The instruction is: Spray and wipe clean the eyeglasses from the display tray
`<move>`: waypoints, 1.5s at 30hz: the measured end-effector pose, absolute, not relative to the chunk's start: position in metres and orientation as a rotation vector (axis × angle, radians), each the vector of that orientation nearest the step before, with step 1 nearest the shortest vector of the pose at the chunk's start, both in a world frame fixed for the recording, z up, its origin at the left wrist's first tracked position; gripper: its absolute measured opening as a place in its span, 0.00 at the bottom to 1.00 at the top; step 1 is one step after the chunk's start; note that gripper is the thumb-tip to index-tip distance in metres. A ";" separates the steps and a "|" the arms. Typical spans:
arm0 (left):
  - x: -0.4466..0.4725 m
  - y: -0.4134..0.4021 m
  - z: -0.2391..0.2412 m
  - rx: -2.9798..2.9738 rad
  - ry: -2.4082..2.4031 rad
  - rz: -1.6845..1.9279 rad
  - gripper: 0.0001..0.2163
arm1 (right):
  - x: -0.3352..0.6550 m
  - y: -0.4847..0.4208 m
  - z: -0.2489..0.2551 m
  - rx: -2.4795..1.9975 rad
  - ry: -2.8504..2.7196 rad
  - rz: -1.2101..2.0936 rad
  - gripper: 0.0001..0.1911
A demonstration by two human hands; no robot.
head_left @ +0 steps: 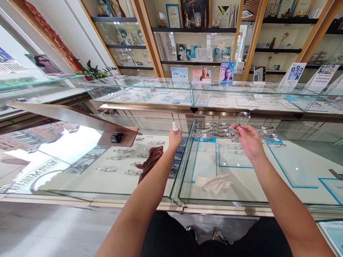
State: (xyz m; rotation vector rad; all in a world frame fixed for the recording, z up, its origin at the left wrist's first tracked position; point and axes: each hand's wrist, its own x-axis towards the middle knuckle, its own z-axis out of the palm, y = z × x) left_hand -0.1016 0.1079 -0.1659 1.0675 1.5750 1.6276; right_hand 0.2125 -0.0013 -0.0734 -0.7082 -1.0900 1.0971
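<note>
My left hand [175, 137] is closed around a small white spray bottle [175, 126], its nozzle pointing up above the fingers. In my right hand [249, 140] is a pair of round, thin-rimmed eyeglasses [243, 119], pinched between thumb and fingers and held tilted above the glass counter. Behind and left of the right hand, several eyeglass frames [211, 130] with small tags lie in rows. A brown cloth [152, 160] lies left of my left forearm, partly hidden by it. A beige cloth [214, 183] lies crumpled on the glass between my arms.
The glass display counter [184, 167] runs across in front of me. On the left stands a wood-edged panel [107, 128] with a small black box [117, 137] by it. A second glass showcase [150, 84] with upright cards stands farther back.
</note>
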 end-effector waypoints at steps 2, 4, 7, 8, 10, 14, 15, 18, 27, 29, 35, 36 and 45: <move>-0.095 0.102 -0.154 1.081 1.479 1.619 0.09 | 0.211 -0.002 -0.074 -0.722 -1.110 1.080 0.17; -0.086 0.093 -0.140 1.115 1.336 1.568 0.09 | 0.211 -0.003 -0.075 -0.734 -1.138 1.065 0.17; -0.068 0.071 -0.123 1.192 1.078 1.399 0.20 | 0.208 -0.005 -0.078 -0.755 -1.175 1.078 0.18; -0.062 0.063 -0.119 1.211 1.012 1.337 0.26 | 0.206 -0.007 -0.079 -0.764 -1.185 1.091 0.18; -0.051 0.047 -0.114 1.231 0.756 1.103 0.37 | 0.202 -0.009 -0.081 -0.783 -1.206 1.117 0.19; -0.035 0.026 -0.111 1.168 0.377 0.766 0.40 | 0.190 -0.014 -0.088 -0.834 -1.262 1.168 0.19; -0.033 0.024 -0.111 1.162 0.342 0.741 0.40 | 0.186 -0.016 -0.089 -0.845 -1.275 1.183 0.20; -0.028 0.023 -0.110 1.197 0.346 0.778 0.40 | 0.177 -0.020 -0.092 -0.868 -1.285 1.236 0.21; -0.021 0.020 -0.113 1.506 0.684 1.011 0.36 | 0.164 -0.033 -0.094 -0.857 -1.331 1.390 0.20; -0.020 0.017 -0.111 1.508 0.684 0.992 0.35 | 0.164 -0.033 -0.095 -0.843 -1.343 1.412 0.20; -0.024 0.016 -0.098 1.291 0.480 0.858 0.39 | 0.168 -0.026 -0.098 -0.823 -1.228 1.466 0.21; -0.025 0.016 -0.098 1.260 0.442 0.843 0.39 | 0.169 -0.025 -0.098 -0.813 -1.187 1.474 0.21; -0.017 0.007 -0.115 1.682 0.657 0.818 0.33 | 0.169 -0.023 -0.096 -0.804 -1.164 1.466 0.21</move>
